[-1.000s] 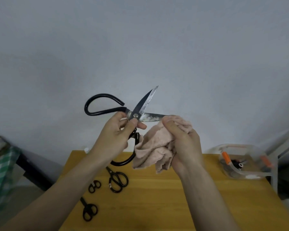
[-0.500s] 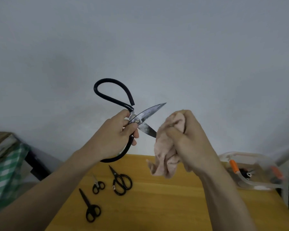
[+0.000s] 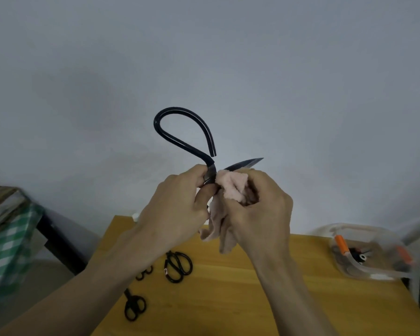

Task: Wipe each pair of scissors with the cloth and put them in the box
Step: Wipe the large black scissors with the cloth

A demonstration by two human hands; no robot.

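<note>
Raised in front of the wall, my left hand [image 3: 177, 204] grips a large pair of black-handled scissors [image 3: 180, 132] near the pivot, one handle loop pointing up. A blade tip pokes out to the right above the cloth. My right hand [image 3: 260, 209] holds a bunched pink cloth [image 3: 233, 187] pressed against the blades close to the pivot; the rest of the blades is hidden by cloth and fingers. On the wooden table [image 3: 240, 287] at the right stands a clear plastic box [image 3: 374, 253] with orange-handled and dark items inside.
Three smaller black scissors lie on the table's left part: a medium pair [image 3: 178, 265], a small pair [image 3: 144, 272] partly behind my left forearm, and another [image 3: 132, 304] nearer me. A green checked cloth [image 3: 7, 251] covers something at the far left.
My hands have come together: the right hand brought the cloth onto the blades near the pivot. The scissors turned so the handle loop points more upright, and the lower blade is now covered.
</note>
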